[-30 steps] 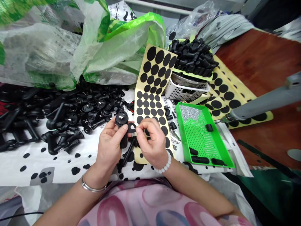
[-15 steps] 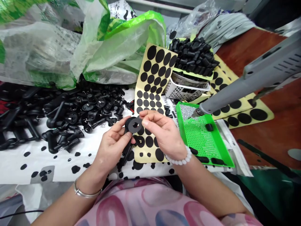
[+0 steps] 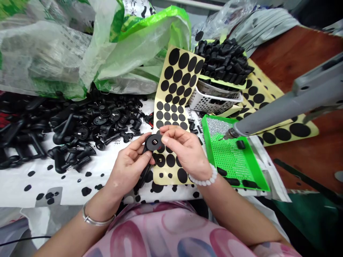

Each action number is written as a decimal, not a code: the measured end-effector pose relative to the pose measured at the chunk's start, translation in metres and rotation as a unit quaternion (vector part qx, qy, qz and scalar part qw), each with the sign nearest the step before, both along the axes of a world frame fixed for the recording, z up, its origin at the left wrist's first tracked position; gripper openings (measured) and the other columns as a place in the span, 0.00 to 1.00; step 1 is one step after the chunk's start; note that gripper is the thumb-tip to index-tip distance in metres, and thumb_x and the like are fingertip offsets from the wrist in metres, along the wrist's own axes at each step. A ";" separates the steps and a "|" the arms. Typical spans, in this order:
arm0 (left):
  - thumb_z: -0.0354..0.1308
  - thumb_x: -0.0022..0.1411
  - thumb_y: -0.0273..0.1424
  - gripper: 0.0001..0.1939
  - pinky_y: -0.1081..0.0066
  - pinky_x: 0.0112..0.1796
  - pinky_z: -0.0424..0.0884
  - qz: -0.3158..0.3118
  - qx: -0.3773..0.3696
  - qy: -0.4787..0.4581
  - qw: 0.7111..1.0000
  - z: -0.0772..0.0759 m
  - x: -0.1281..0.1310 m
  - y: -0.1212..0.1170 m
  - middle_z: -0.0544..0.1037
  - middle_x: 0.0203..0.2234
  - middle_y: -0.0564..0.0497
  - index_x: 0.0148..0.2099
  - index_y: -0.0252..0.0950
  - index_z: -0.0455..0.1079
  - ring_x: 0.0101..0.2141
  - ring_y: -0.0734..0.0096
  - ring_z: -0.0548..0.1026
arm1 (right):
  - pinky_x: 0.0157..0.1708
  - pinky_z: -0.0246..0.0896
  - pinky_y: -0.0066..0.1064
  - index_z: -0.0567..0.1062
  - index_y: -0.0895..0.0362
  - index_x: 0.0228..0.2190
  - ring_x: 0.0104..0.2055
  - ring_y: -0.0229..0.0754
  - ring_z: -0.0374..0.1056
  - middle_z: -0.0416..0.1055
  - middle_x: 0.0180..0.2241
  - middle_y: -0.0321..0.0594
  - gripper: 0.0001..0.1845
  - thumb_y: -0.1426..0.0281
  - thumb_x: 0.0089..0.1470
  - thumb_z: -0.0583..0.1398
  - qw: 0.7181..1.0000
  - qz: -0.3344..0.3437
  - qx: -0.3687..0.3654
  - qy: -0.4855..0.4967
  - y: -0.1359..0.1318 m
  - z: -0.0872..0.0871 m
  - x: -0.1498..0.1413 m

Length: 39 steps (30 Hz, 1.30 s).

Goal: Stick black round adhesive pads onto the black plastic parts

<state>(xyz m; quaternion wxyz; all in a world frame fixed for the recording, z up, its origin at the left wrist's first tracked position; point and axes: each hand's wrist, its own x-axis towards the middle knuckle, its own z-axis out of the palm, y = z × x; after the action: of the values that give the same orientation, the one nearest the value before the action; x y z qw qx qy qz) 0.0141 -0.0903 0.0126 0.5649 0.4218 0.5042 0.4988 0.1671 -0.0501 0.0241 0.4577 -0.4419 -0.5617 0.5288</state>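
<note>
My left hand (image 3: 129, 165) is closed around a black plastic part with a round base (image 3: 146, 147), held over the front of the table. A round black sticker with a hole in its middle (image 3: 150, 144) lies over that base, and a metal piece shows through the hole. My right hand (image 3: 185, 149) pinches the sticker's right edge between thumb and fingertips. Under both hands lies a cream sheet of round black stickers (image 3: 166, 181). Part of the sheet is hidden by the right hand.
Many black plastic parts (image 3: 72, 132) are heaped on the left. Green and white plastic bags (image 3: 128, 57) stand behind. To the right are a green tray (image 3: 241, 166) with small metal pieces, a grey electric screwdriver (image 3: 270, 110) above it, and a white basket (image 3: 206, 101) below black tubes (image 3: 222, 62).
The right hand brought the sticker from beside the part onto its round base. The sticker's hole now sits over the metal piece. The screwdriver swung left over the tray.
</note>
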 end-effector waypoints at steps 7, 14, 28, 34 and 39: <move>0.60 0.54 0.27 0.30 0.73 0.32 0.70 -0.020 0.000 -0.009 1.000 0.002 0.001 -0.002 0.75 0.21 0.54 0.59 0.30 0.64 0.26 0.73 0.72 | 0.49 0.60 0.39 0.74 0.55 0.24 0.47 0.43 0.67 0.70 0.43 0.42 0.04 0.71 0.49 0.62 1.000 -0.007 0.014 -0.011 0.000 -0.005 -0.001; 0.62 0.56 0.31 0.29 0.73 0.33 0.70 -0.028 0.007 -0.040 0.999 -0.003 -0.002 -0.002 0.76 0.23 0.53 0.59 0.32 0.65 0.28 0.72 0.72 | 0.50 0.59 0.40 0.74 0.55 0.23 0.47 0.43 0.67 0.70 0.42 0.42 0.05 0.71 0.50 0.61 0.999 -0.020 0.036 -0.034 -0.001 -0.006 -0.002; 0.59 0.60 0.37 0.26 0.78 0.28 0.66 -0.001 0.003 0.029 1.000 -0.007 0.000 0.001 0.75 0.21 0.56 0.58 0.32 0.65 0.24 0.78 0.70 | 0.51 0.58 0.41 0.73 0.56 0.23 0.46 0.43 0.67 0.70 0.39 0.43 0.06 0.71 0.50 0.61 0.998 -0.031 0.057 -0.028 -0.001 -0.014 -0.007; 0.58 0.60 0.36 0.26 0.77 0.28 0.68 0.008 0.002 0.035 0.999 -0.009 -0.001 0.000 0.74 0.20 0.56 0.58 0.30 0.65 0.24 0.77 0.71 | 0.51 0.58 0.41 0.73 0.57 0.23 0.47 0.43 0.66 0.69 0.39 0.44 0.06 0.71 0.51 0.60 0.995 -0.043 0.080 -0.046 -0.002 -0.016 -0.008; 0.58 0.60 0.37 0.25 0.78 0.28 0.68 0.015 0.000 0.037 0.999 -0.012 -0.001 0.000 0.75 0.20 0.56 0.57 0.33 0.66 0.24 0.77 0.71 | 0.49 0.60 0.39 0.73 0.57 0.24 0.45 0.43 0.67 0.70 0.38 0.44 0.05 0.72 0.51 0.60 0.985 -0.074 0.130 -0.090 -0.005 -0.016 -0.011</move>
<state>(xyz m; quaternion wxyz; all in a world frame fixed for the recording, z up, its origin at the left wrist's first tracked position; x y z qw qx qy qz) 0.0131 -0.0903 0.0004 0.5384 0.4321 0.5309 0.4915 0.1560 -0.0549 0.0085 0.4965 -0.4650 -0.6303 0.3741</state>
